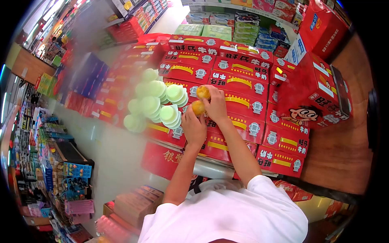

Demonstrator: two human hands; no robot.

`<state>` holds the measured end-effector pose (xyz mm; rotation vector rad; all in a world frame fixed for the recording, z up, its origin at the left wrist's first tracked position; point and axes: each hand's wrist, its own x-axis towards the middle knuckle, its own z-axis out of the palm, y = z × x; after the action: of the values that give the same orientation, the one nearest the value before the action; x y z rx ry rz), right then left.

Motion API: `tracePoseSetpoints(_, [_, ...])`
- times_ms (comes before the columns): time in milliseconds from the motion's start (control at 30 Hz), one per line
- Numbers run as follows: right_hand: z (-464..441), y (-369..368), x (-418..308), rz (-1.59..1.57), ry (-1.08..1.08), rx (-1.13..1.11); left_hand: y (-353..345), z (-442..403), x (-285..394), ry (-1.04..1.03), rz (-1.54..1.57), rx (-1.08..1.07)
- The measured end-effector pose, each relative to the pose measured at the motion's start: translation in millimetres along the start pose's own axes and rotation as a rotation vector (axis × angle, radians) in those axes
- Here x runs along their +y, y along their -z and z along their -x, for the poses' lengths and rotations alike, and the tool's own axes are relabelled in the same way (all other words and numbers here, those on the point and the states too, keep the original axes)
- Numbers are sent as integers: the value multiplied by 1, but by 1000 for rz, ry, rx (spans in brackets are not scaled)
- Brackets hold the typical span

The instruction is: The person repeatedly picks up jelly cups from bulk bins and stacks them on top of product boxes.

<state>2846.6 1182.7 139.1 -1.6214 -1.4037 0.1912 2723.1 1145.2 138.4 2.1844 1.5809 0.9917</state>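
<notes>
My left hand (193, 126) has its fingers closed on a round orange-yellow item (198, 107). Just above and to the right, my right hand (216, 106) grips a second such item (203, 92). The two items are close together over the red boxes. To the left of my hands, stacks of pale green round cups or lids (168, 115) rest on the boxes, some of them blurred. Red cartons (239, 84) with yellow handles lie in rows beneath my hands.
A red carton (312, 93) with a cartoon face stands at the right, beside a brown wooden surface (340, 162). Shelves of goods (77, 170) run along the left. Brown boxes (135, 202) sit at the lower left. More packaged goods (245, 32) line the back.
</notes>
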Motion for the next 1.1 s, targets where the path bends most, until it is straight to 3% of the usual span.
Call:
tracePoseSetpoints(233, [-3, -8, 9, 34, -24, -35, -2, -4, 8, 107, -16, 20])
tracePoseSetpoints(367, [-3, -6, 8, 34, 13, -35, -7, -3, 2, 14, -48, 119])
tracePoseSetpoints(567, [-4, -5, 5, 37, 25, 42, 12, 0, 10, 83, 112, 3])
tracePoseSetpoints(633, [1, 11, -22, -5, 115, 132, 15, 31, 6, -163, 128, 222])
tracePoseSetpoints(700, [16, 48, -102, -317, 60, -10, 49, 79, 11, -197, 231, 149])
tracePoseSetpoints(767, [37, 74, -168, -667, 225, -146, 70, 142, -1, -198, 231, 89])
tracePoseSetpoints(833, [63, 111, -245, -797, 570, -192, 84, 203, -23, -91, 323, 56])
tracePoseSetpoints(900, [98, 149, -320, -1131, 682, -319, 110, 266, -42, 324, 319, -57])
tracePoseSetpoints(1033, [141, 196, -397, -1496, 970, -712, 164, 391, -74, 818, 440, 207])
tracePoseSetpoints(1100, [164, 211, -423, -1557, 1088, -945, 172, 464, -96, 913, 444, 378])
